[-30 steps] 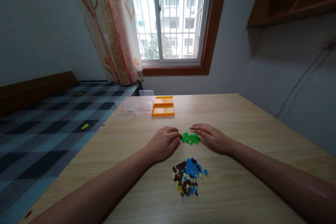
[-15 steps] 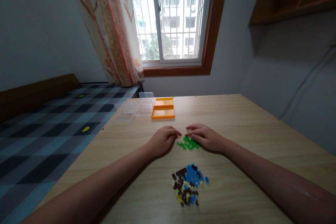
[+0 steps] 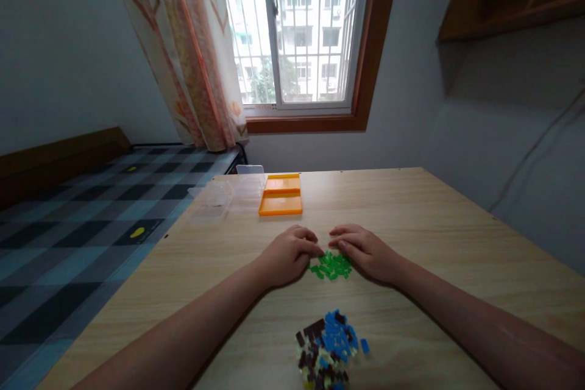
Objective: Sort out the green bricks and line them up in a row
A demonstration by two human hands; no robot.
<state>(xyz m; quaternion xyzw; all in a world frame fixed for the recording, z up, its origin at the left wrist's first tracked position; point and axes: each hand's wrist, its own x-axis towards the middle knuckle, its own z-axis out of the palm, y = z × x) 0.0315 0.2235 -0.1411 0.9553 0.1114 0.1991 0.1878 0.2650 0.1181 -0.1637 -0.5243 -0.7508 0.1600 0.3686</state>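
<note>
A small heap of green building-block pieces (image 3: 334,265) lies on the wooden table between my two hands. My left hand (image 3: 292,256) rests at its left side, fingers loosely bent and apart, with a fingertip at the heap's upper left edge. On the other side, my right hand (image 3: 365,253) has its fingers stretched towards the left hand, along the heap's upper right edge. Neither hand visibly holds a piece. Closer to me is a mixed pile with blue pieces (image 3: 338,335), dark brown pieces (image 3: 313,329) and some pale yellow ones; its near end is cut off by the frame.
An orange two-part tray (image 3: 281,214) lies open beyond my hands. Left of it are clear plastic boxes (image 3: 210,201) with raised lids. A bed with a checked cover (image 3: 68,244) adjoins the table's left side; a window (image 3: 311,42) is behind.
The camera view has tipped slightly upward, so the table things sit lower. My left hand has shifted right, its fingertip now at the green heap. My right fingers have drawn slightly away from the left.
</note>
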